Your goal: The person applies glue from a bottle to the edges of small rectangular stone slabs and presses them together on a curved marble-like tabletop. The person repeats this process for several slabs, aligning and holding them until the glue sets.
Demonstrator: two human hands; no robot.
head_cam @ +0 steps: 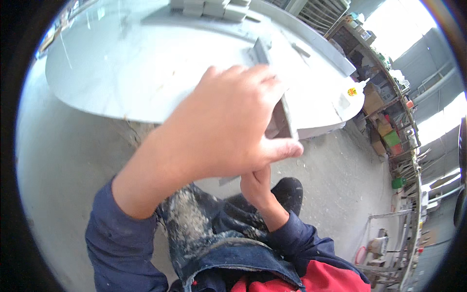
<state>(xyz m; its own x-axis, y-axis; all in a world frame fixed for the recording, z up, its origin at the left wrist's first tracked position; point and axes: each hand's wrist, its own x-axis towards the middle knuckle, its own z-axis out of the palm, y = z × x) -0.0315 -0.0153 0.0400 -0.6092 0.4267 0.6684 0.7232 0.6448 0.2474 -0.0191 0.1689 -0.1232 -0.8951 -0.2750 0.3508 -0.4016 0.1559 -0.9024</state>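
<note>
My left hand [226, 120] is large in the foreground, its fingers curled over a long grey angled piece [286, 113] with a raised edge. The piece runs from above the round white table down past its near rim. Below the left hand's thumb, my right hand [257, 186] reaches up from underneath, its fingers hidden behind the left hand. A grey corner [228, 180] shows just left of the right hand; whether it belongs to the same piece I cannot tell.
The round white table [138, 73] bears stacked grey blocks [215, 9], a long grey strip [313, 40], a small bar [301, 49] and a white nozzle bottle [352, 95]. Cluttered shelves [386, 91] line the right side. A rack [390, 244] stands lower right.
</note>
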